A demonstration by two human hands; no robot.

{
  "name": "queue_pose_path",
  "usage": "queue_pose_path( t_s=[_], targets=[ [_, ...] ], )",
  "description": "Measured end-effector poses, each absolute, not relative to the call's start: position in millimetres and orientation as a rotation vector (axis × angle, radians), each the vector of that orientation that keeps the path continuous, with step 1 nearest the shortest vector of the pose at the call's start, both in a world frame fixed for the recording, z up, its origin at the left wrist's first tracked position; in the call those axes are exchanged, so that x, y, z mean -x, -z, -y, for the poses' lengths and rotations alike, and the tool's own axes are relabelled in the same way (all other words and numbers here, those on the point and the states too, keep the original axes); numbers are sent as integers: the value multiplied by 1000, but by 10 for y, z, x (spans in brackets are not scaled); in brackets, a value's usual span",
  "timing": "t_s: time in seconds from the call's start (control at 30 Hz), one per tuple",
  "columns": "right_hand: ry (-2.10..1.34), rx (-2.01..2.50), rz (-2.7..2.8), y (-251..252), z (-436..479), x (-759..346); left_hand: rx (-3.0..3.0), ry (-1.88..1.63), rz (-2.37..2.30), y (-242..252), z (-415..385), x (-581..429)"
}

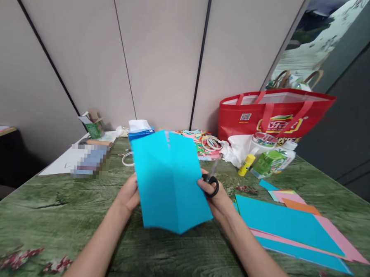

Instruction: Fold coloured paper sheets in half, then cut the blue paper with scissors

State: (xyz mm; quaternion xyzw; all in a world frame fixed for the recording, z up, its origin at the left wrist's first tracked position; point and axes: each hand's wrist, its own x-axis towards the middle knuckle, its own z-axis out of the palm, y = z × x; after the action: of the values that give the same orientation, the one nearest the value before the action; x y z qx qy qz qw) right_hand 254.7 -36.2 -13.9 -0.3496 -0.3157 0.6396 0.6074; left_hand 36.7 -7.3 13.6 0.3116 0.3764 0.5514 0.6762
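A blue paper sheet point(170, 183) with a crease down its middle and a small cut at its top edge is held up above the table. My left hand point(131, 193) grips its left edge, with the fingers partly hidden behind the sheet. At the right edge, my right hand point(214, 194) holds the paper together with black-handled scissors point(212, 185), whose blades point up and away from the sheet.
Blue, pink and orange papers point(289, 222) lie at the right. Behind them are a yellow glue stick point(246, 165), a green carton point(268, 162), white tissue point(238, 149) and a red bag point(267, 112). A green box point(94, 126) stands at the back left.
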Motion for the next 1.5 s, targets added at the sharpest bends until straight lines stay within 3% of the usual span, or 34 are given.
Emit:
queue_pose_path(
  t_s=[0.27, 0.6, 0.9, 1.0, 1.23, 1.5],
  targets=[
    [-1140, 801, 611, 203, 280, -2564, -1109, -948, -509, -20, 387, -788],
    [-711, 1001, 765, 197, 335, -2559, -742, -1121, -689, -35, 350, -822],
    [-658, 1021, 855, 175, 367, -2516, -600, -1252, -632, -63, 281, -826],
    [-819, 976, 1035, 111, 454, -2437, -568, -1337, -625, -88, 250, -820],
    [-1774, 707, 1414, 130, 725, -2181, -505, -1383, -654, -121, 222, -802],
    [-1792, 755, 1408, 185, 753, -2135, -562, -1337, -663, -136, 274, -831]
  ],
)
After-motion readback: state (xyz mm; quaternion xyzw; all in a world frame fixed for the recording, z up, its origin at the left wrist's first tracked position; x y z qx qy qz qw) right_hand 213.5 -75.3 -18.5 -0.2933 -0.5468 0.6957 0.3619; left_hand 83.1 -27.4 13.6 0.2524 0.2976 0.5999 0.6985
